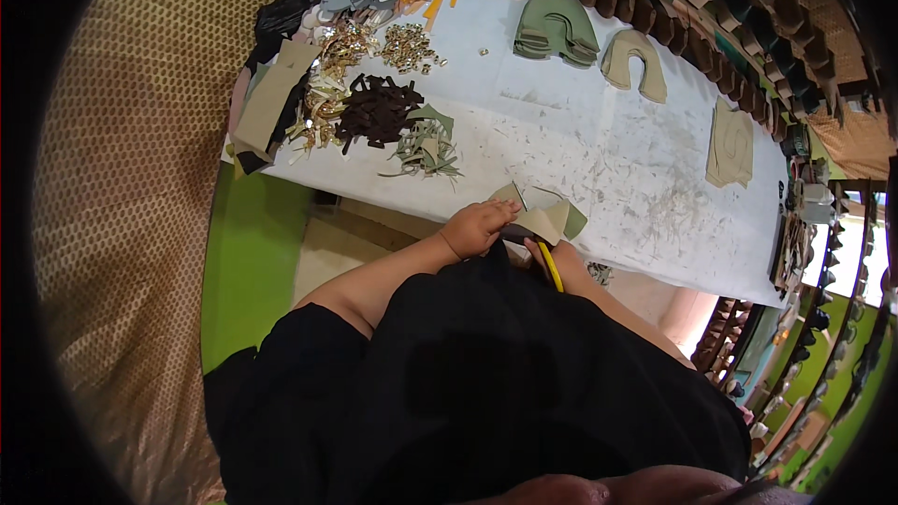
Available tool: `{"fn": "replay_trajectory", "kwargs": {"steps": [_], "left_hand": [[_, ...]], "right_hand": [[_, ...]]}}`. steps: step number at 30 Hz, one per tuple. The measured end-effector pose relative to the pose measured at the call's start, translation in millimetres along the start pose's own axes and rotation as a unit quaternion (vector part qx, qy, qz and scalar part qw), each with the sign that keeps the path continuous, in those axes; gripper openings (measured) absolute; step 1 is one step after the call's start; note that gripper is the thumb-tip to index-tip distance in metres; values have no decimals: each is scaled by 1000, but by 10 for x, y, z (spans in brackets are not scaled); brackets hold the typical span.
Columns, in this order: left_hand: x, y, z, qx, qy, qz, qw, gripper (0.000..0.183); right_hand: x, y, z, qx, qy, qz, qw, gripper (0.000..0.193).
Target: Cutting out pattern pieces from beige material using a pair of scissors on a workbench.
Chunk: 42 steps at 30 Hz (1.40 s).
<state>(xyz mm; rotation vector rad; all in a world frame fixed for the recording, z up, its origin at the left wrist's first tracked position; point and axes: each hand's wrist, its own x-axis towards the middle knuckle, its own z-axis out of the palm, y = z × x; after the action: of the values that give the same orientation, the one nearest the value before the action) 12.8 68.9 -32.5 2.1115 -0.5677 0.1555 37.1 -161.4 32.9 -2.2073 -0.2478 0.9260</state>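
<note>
At the table's near edge, my left hand [482, 224] is closed on a folded beige-and-green piece of shoe material [544, 223], fingers pressed at its left side. My right hand [559, 260], at the right of the piece, is closed round yellow-handled scissors [550, 266]. A thin dark metal strip, apparently a blade, shows at the upper left of the piece; the rest of the scissors is hidden by the material and my fingers. Just beyond my left hand lies a heap of thin green offcuts [426, 151].
The white-covered table [561, 150] carries dark brown strips [377, 110], gold buckles [409, 47], stacked green U-shaped pieces [556, 30], a beige U-shaped piece [633, 65] and beige pieces [730, 142]. Shoe lasts [645, 14] line the far side. A gold patterned curtain [131, 224] hangs left.
</note>
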Motion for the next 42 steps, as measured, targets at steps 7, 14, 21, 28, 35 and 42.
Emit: {"fn": "replay_trajectory", "kwargs": {"steps": [7,14,21,28,35,42], "left_hand": [[-28,-39,0,2,-22,-9,1000,43],[-9,-50,-31,-4,-46,-7,999,49],[-18,-73,-14,1,-49,-5,999,50],[-20,-55,-12,0,-45,-4,999,42],[42,40,-89,17,-23,-18,999,37],[153,151,-204,-36,49,-81,995,34]], "right_hand": [[111,31,-68,-5,-46,9,999,51],[100,-18,-47,-14,-31,0,999,52],[101,58,-36,-9,-11,7,1000,51],[132,-104,-65,-9,-16,25,1000,55],[223,51,-69,-28,-38,93,995,59],[129,109,-505,79,-80,168,979,65]]}}
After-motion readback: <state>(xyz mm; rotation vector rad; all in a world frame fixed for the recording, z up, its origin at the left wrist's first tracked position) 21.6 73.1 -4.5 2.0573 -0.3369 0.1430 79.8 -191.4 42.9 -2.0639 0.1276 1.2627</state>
